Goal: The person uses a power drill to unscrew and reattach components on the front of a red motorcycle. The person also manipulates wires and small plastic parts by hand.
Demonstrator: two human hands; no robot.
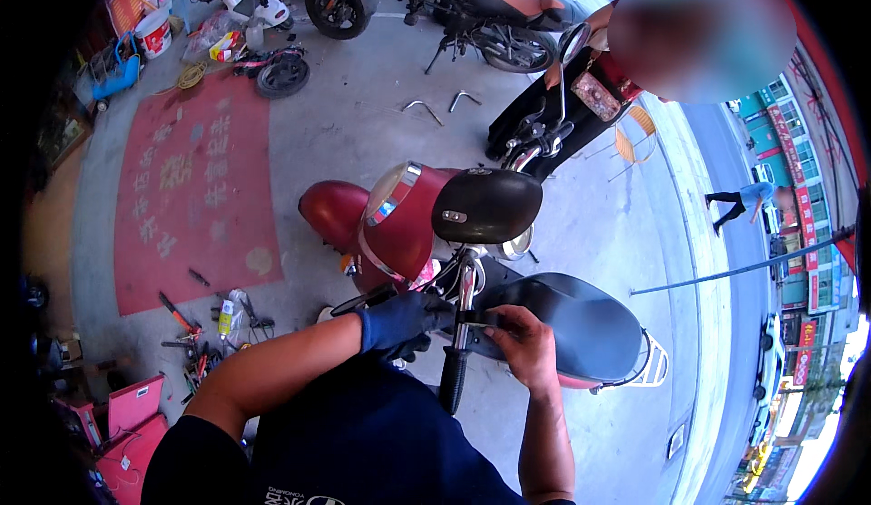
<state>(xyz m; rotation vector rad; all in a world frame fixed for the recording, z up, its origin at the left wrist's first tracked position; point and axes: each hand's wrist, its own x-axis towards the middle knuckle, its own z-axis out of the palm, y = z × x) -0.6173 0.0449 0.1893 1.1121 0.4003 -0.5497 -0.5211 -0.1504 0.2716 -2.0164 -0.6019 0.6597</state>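
A dark red scooter (399, 224) with a black seat (572, 323) stands right in front of me. My left hand (399, 322), in a blue glove, is closed around the base of the right handlebar, just below the chrome stem (466, 289). My bare right hand (522, 342) grips the black handlebar assembly (472, 328) from the other side. The black rubber grip (452, 380) points down toward me. A black round mirror (485, 205) sits above both hands. What small part lies between my fingers is hidden.
Tools and a spray can (225, 319) lie on the concrete at the left near a red mat (190, 187). Open red toolboxes (136, 414) sit at lower left. Another person (581, 88) stands behind the scooter. More motorbikes (435, 1) are parked at the back.
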